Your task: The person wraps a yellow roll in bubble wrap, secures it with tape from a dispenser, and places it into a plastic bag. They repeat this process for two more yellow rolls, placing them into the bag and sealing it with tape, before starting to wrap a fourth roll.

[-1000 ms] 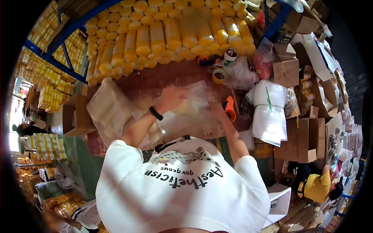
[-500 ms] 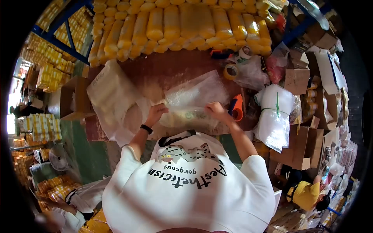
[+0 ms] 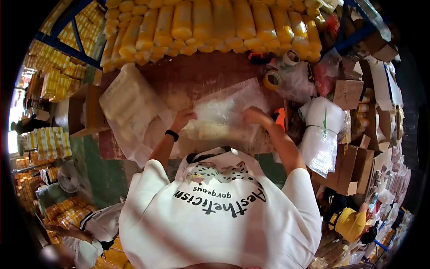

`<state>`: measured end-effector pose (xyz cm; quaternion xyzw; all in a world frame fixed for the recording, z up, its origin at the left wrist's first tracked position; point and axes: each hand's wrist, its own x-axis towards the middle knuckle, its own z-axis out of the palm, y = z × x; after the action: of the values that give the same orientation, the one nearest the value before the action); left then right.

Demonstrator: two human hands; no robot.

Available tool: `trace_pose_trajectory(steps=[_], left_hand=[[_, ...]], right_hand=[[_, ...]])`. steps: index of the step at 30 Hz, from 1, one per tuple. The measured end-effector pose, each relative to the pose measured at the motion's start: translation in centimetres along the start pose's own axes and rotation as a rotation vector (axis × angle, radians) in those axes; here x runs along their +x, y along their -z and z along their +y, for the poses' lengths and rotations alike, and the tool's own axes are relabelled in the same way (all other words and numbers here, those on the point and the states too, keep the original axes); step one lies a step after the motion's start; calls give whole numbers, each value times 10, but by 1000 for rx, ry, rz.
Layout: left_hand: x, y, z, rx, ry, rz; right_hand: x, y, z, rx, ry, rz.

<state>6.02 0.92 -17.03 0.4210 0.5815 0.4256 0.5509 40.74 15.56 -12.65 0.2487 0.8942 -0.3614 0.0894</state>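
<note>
A translucent plastic bag [image 3: 215, 131], with a faint blurred mark on it, stretches between my two hands above the table. My left hand [image 3: 183, 119], wearing a black wristband, pinches its left end. At the opposite end my right hand [image 3: 255, 116] is closed on it, slightly smeared by motion. Just beyond the bag lies a clear bubble wrap sheet [image 3: 244, 95], partly overlapped by it. Large whitish plastic bags [image 3: 130, 105] are piled left of my left hand. An orange tape dispenser [image 3: 279, 118] sits right of my right hand, partly hidden by my forearm.
Yellow wrapped rolls [image 3: 204, 22] are stacked along the red table's [image 3: 179, 74] far side. To the right are a tape roll [image 3: 273, 80], a tied bubble wrap bundle [image 3: 320, 134] and cardboard boxes [image 3: 348, 93]. An open carton [image 3: 92, 110] stands left. Other people work behind on both sides.
Both hands have moved a little away from my body with the plastic bag, farther over the bubble wrap sheet. My right forearm now covers more of the orange dispenser. The view has shifted slightly.
</note>
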Motion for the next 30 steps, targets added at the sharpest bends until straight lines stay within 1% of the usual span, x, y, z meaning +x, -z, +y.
trace_pose_trajectory(steps=[1,4,5,7,10,13,16,19,20,22,23,24,25,27,28,30], left_hand=[[3,0,1,3,-4,5],[21,10,4,364,101,-23],[26,9,9,498,36,-1],[32,-11,49,762,-95,41],[54,-46,61,985,-560,-122],[61,-81,56,1128,-166,-590],[63,-87,64,1053,-52,-706],[37,-94,78,1166,-290,-611],[29,-97,70,1268,-338,-602],[9,-96,51,1218,-517,-515],[-1,-94,42,1189,-606,-470],[-12,-91,36,1259,-766,-448],[-24,-92,44,1332,-776,-486],[-47,-93,61,1476,-795,-563],[-54,-88,60,1513,-925,-582],[-62,-85,48,1610,-1083,-465]], right_hand=[[-9,23,-26,54,-121,-92],[-3,0,-6,51,-161,108],[-3,-2,-1,35,-153,119],[-5,-3,-4,8,-140,137],[-7,0,-8,-74,-66,127],[-8,2,-11,-72,-58,186],[-9,1,-14,-137,-151,140],[-18,-20,-17,-222,-57,366],[-24,-28,-19,-291,-57,367],[-45,-44,-31,-429,-54,370],[-57,-50,-39,-449,-19,421],[-72,-50,-54,-470,16,470],[-84,-52,-64,-491,52,519],[-96,-85,-51,-589,85,629],[-100,-93,-50,-637,100,683],[-111,-97,-53,-555,79,647]])
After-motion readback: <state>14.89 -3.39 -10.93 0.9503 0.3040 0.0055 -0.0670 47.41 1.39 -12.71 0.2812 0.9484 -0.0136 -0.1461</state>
